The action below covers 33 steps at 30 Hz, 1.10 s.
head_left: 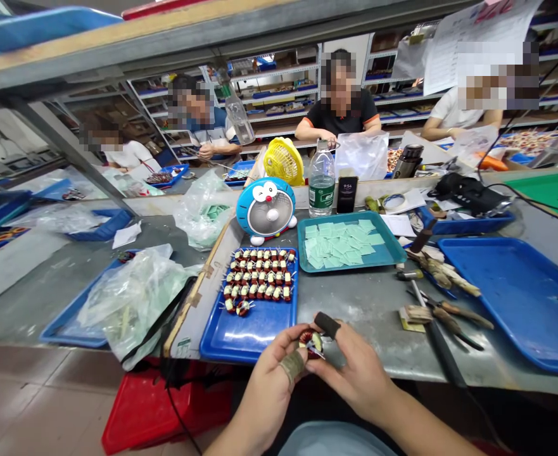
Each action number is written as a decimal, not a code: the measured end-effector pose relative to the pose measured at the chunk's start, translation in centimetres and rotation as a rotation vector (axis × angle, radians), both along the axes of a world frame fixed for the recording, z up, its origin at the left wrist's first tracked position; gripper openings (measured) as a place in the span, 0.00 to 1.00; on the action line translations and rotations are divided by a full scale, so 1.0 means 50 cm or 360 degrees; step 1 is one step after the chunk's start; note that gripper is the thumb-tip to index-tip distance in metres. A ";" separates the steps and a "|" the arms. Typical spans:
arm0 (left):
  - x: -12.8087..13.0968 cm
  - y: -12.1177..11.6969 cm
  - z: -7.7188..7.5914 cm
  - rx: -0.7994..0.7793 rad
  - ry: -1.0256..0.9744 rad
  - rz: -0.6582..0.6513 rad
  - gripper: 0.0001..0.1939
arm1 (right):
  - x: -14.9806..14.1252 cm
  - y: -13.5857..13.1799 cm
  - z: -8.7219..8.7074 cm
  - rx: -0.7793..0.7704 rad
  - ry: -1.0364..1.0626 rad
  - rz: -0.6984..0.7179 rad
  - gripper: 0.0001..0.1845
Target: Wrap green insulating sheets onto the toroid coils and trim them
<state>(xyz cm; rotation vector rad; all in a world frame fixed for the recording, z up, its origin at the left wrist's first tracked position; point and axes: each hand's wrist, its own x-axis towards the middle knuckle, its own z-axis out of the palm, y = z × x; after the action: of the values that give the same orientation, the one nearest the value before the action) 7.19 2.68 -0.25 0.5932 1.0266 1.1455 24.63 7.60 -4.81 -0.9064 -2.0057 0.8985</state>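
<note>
A small copper-wound toroidal coil (pixel 311 342) with a pale green piece on it is pinched between the fingers of both my hands, over the bench's front edge. My left hand (pixel 273 375) grips it from the left, with a green wrap round the thumb. From the right my right hand (pixel 357 370) holds it, and a dark wrap covers one finger. Fingers hide part of the coil. Rows of similar coils (pixel 259 275) fill the back of a blue tray (pixel 247 334) just beyond my left hand. Pale green square sheets (pixel 342 244) lie loosely in a teal tray (pixel 355 267) behind.
A blue cartoon fan (pixel 265 209), a water bottle (pixel 322 180) and a phone (pixel 347 194) stand behind the trays. On the right lie pliers (pixel 454 323), a hammer (pixel 433 335) and a large blue tray (pixel 520 297). Several people work across the bench.
</note>
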 end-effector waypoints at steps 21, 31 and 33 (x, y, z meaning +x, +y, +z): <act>-0.004 -0.011 -0.015 0.0178 0.0488 0.0098 0.19 | -0.005 -0.036 0.058 -0.0923 0.0545 0.0012 0.15; -0.019 -0.051 -0.023 0.0298 0.1048 -0.0241 0.32 | -0.014 -0.030 0.064 -0.1230 0.0690 0.0073 0.15; -0.023 -0.053 -0.018 0.0306 0.1158 -0.0228 0.30 | -0.017 -0.032 0.067 -0.1230 0.0668 0.0088 0.15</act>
<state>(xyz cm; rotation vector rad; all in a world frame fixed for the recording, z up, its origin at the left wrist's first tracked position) 6.05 0.02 -1.14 1.2739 1.4619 0.9151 23.77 6.02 -1.46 -0.9493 -1.3198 1.7885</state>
